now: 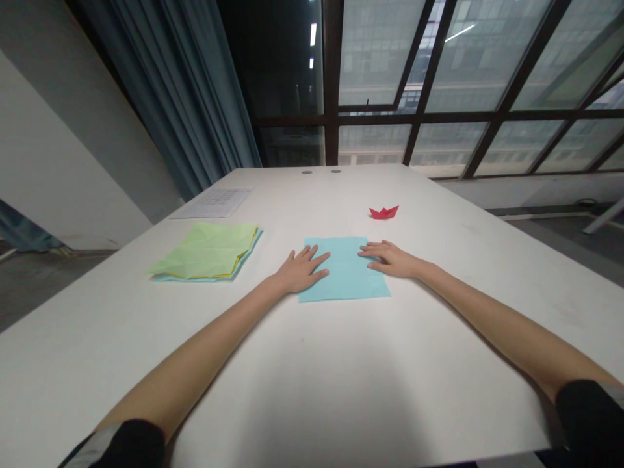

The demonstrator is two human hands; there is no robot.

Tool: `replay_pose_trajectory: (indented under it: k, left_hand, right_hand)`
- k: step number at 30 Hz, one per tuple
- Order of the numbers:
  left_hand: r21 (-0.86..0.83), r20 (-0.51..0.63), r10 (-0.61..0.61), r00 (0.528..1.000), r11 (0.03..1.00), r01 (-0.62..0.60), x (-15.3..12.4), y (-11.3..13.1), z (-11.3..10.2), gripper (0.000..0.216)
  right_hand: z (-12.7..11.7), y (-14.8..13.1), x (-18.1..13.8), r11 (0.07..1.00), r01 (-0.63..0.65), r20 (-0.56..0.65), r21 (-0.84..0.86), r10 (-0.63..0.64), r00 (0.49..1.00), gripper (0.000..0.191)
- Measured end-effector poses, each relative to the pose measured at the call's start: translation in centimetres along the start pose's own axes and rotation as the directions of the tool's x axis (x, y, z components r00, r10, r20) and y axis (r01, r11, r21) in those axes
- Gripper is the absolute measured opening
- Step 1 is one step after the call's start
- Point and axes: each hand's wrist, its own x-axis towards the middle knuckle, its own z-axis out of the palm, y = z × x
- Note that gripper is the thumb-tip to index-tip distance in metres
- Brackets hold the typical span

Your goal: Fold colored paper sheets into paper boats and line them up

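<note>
Pressing flat on a light blue paper sheet [347,273], both hands lie palm down with fingers spread. The left hand [299,270] covers the sheet's left edge, partly on the white counter [312,377]; the right hand [390,259] rests on its upper right part. The sheet lies in the middle of the counter. A small red paper boat [383,212] stands beyond it, well apart. To the left lies a stack of coloured papers [208,252], yellow-green on top, and farther back a printed white sheet [214,202].
</note>
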Motion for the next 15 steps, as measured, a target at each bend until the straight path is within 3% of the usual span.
replay_pose_trajectory:
  k: [5,8,11,15]
  left_hand:
    - [-0.001,-0.017,-0.053,0.998,0.999,0.053,-0.2,-1.7,0.1,0.064]
    - [0.005,-0.050,-0.079,0.996,0.997,0.079,-0.2,-1.8,0.4,0.069]
    - [-0.007,-0.125,-0.187,0.975,0.982,0.187,0.0,-1.8,0.8,0.086]
    - [-0.023,-0.145,-0.269,0.952,0.963,0.269,0.3,-1.9,1.2,0.096]
  right_hand:
    - [0.0,0.7,-0.2,1.000,-0.017,-0.004,-0.013,0.017,1.000,0.048]
    - [0.1,1.1,-0.2,0.996,-0.026,-0.075,-0.080,0.020,0.997,0.052]
    - [0.3,1.7,-0.2,0.969,-0.160,-0.159,-0.190,0.130,0.979,0.071]
    - [0.6,2.3,-0.1,0.921,-0.290,-0.137,-0.260,0.262,0.955,0.084]
